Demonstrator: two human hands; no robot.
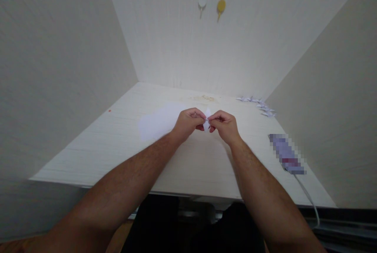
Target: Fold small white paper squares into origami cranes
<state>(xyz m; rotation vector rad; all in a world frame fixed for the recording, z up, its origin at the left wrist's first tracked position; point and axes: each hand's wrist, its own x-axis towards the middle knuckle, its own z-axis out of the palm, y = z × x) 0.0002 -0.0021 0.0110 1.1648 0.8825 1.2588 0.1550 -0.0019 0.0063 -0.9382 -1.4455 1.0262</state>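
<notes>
Just above the middle of the white table, a small piece of folded white paper [206, 125] is pinched between both hands. My left hand [190, 122] grips its left side with thumb and fingertips closed. From the other side my right hand [224, 124] pinches it the same way, and the fingertips of both hands almost meet. Parts of the folded paper are hidden behind the fingers. Flat white paper [157, 121] lies on the table to the left, partly behind my left hand.
Several small folded paper cranes [260, 104] stand in the back right corner. A blurred-out flat device [285, 154] with a white cable [308, 196] lies at the right. Walls enclose the table [118, 143] on three sides. Two hooks, one white [202, 1], one yellow [221, 6], hang on the back wall.
</notes>
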